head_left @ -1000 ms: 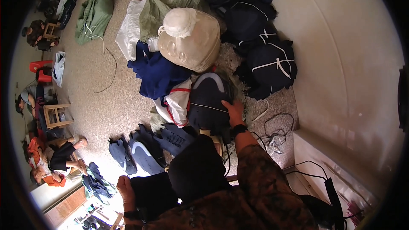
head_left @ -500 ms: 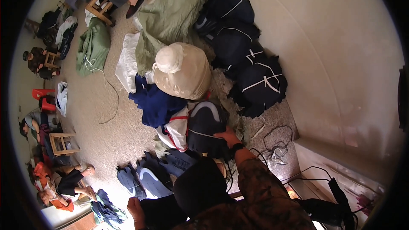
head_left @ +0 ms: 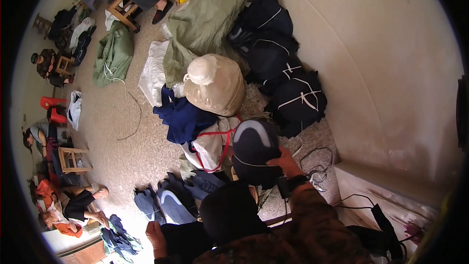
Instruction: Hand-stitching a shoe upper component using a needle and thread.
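Observation:
My right hand [head_left: 287, 164], with a dark band at its wrist, grips the right side of a tied bundle [head_left: 255, 159] of dark fabric pieces. A thin light cord runs around this bundle, and a grey curved band shows at its far end. My left hand [head_left: 156, 238] is beside my dark-clothed left knee, its fingers curled. What it holds, if anything, is hidden. Close by on the floor are a navy bundle [head_left: 177, 205] with a pale curved band and a smaller tied navy bundle [head_left: 148, 205]. A white sack with red trim [head_left: 210, 149] touches the left of the held bundle.
A stuffed beige sack [head_left: 217, 90] stands ahead, beside blue cloth [head_left: 188, 120] and a green sack [head_left: 210, 24]. Several tied dark bundles [head_left: 298, 98] line the wall [head_left: 361, 68]. Loose cord [head_left: 317, 164] lies at right. Other people sit at the left and far side, near wooden stools [head_left: 74, 160].
My right hand has moved the dark bundle to the right, tilting it up and uncovering more of the red-trimmed sack. The view has shifted slightly. My left hand stays beside my knee.

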The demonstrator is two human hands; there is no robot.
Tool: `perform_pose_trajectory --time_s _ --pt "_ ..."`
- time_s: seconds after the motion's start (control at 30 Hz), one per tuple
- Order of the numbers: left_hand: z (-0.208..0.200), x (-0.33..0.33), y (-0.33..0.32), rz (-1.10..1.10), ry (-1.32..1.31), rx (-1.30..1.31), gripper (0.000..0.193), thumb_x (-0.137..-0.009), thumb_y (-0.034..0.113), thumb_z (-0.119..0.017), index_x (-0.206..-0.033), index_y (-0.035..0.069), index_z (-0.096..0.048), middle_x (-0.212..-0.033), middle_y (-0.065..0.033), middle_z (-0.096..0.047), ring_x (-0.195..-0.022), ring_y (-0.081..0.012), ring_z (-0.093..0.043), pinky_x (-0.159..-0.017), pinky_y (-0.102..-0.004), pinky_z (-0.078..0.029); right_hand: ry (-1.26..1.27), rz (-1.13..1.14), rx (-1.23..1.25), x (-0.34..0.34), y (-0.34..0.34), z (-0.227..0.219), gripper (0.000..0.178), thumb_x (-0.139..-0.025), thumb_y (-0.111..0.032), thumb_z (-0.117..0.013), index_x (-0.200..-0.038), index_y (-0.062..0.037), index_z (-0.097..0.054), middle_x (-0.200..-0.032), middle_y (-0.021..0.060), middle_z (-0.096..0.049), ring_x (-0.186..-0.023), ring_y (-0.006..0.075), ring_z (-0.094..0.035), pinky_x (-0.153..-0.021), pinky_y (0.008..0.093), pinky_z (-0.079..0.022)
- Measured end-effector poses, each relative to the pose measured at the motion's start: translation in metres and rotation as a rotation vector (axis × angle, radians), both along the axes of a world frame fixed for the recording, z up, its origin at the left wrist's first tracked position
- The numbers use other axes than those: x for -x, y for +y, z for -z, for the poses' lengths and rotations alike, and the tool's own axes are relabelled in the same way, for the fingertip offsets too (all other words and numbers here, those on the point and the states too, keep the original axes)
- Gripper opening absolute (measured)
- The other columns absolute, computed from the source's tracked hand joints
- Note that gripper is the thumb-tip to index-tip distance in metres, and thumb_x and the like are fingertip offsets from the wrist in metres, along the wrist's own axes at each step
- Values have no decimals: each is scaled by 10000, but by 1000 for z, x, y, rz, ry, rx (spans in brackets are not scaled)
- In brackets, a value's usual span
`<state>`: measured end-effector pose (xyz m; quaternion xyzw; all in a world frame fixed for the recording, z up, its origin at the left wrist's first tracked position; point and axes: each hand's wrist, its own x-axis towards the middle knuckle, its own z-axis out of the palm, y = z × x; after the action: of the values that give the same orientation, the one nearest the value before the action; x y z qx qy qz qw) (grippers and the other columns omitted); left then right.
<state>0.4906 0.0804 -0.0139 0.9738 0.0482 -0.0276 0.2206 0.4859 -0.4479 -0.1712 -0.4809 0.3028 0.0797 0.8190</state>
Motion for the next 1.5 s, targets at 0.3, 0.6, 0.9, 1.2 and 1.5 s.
perform_pose_trajectory --time_s 0.3,0.6,0.9,1.2,1.5 --pt "2 -3 -3 17 -19 -39 154 -845 86 -518 -719 -2 -522 -622 -139 -515 -544 -264 -481 -526 -377 -390 -216 477 -125 28 -59 -78 484 -711 12 -539 -1193 -7 -502 -1196 79 -537 -1064 188 -539 -910 314 -445" --pt "3 0 -3 38 -42 -39 156 -849 93 -519 -726 -2 -525 -638 -153 -533 -571 -300 -511 -543 -397 -407 -463 700 -187 -105 -150 -57 264 -856 -133 -566 -1100 -36 -544 -1042 105 -596 -943 204 -600 -801 351 -494" --pt "-1 2 -7 -16 -52 -16 161 -854 90 -510 -726 -7 -525 -642 -150 -534 -574 -285 -517 -554 -394 -418 69 400 483 -93 -115 47 184 -740 -188 -691 -788 -71 -557 -612 25 -545 -550 144 -538 -491 312 -417" --pt "-9 11 -5 -157 -38 189 165 -874 89 -493 -738 -4 -514 -633 -121 -509 -578 -215 -476 -563 -329 -405 88 -939 1559 -29 6 -28 307 -691 -288 -687 -827 -43 -561 -862 187 -612 -838 363 -579 -723 462 -465" --pt "-22 16 5 -434 54 589 166 -900 127 -517 -777 20 -554 -661 9 -495 -647 -76 -442 -619 -229 -390 -462 -836 867 -109 85 -153 248 -772 -142 -664 -937 -8 -537 -859 121 -597 -784 233 -575 -718 328 -439"
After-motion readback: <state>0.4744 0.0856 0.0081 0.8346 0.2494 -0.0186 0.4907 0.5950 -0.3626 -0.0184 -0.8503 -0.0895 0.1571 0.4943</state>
